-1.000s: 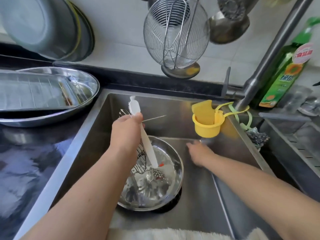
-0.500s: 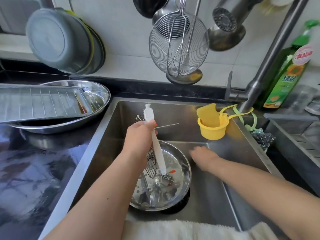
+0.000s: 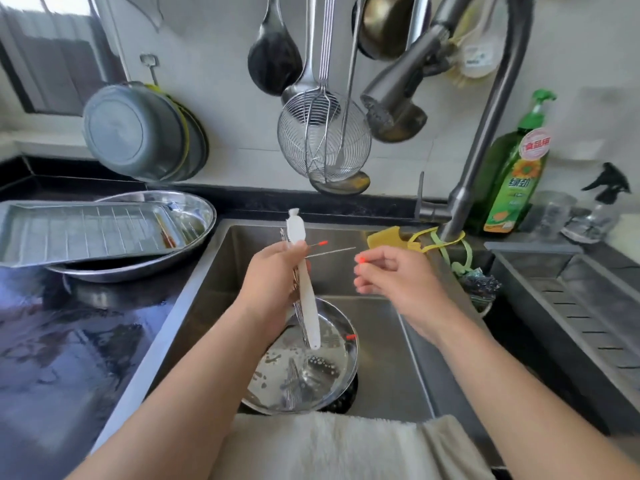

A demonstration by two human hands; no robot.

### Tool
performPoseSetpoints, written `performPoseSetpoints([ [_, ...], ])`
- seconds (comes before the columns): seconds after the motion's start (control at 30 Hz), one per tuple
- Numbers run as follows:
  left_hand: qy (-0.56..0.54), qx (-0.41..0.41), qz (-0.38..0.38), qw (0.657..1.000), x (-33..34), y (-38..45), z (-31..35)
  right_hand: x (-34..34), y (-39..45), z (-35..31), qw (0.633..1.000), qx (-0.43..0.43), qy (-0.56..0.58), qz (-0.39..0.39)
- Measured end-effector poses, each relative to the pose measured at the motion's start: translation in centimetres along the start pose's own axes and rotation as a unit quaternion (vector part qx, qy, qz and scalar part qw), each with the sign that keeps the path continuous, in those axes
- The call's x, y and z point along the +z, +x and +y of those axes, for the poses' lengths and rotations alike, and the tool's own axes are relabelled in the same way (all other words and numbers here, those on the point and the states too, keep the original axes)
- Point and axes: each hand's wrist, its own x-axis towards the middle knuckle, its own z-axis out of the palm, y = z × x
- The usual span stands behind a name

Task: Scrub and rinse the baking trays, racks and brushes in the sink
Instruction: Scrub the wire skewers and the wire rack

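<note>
My left hand [image 3: 273, 275] grips a bundle above the sink [image 3: 388, 358]: a white flat brush handle [image 3: 306, 299] and several thin metal skewers, one with a red tip [image 3: 322, 243]. My right hand [image 3: 394, 275] is raised beside it and pinches a red-tipped skewer [image 3: 362, 260] at its end. Below them a round steel bowl [image 3: 343, 368] sits in the sink with water, foam and another red-tipped skewer [image 3: 350, 337] inside. A baking tray with a wire rack [image 3: 86, 230] lies on a steel basin [image 3: 201, 216] on the left counter.
The tap [image 3: 485, 133] arches over the sink with a yellow holder [image 3: 384, 239] hung at its base. A green detergent bottle [image 3: 516, 178] stands at the right. A strainer [image 3: 323, 143], ladles and pans hang on the wall. A white towel [image 3: 346, 445] lies over the sink's front edge.
My right hand rose from the sink floor and now pinches a red-tipped skewer. My left hand lifted the brush and skewers higher out of the bowl. The view tilted up.
</note>
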Motion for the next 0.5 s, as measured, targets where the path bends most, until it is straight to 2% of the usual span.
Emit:
performPoseSetpoints([
  [0.1, 0.005, 0.012, 0.003, 1.000, -0.3, -1.2, -1.3, 0.1, -0.7, 1.8, 0.999, -0.039, 0.002, 0.003],
  [0.27, 0.057, 0.029, 0.021, 0.998, -1.2, -0.6, -2.8, -0.2, -0.4, 3.0, 0.999, -0.033, 0.003, -0.007],
  [0.5, 0.080, 0.044, 0.006, 0.996, -0.6, -0.2, -3.5, -0.6, -0.2, 3.3, 0.999, -0.040, -0.011, -0.022],
])
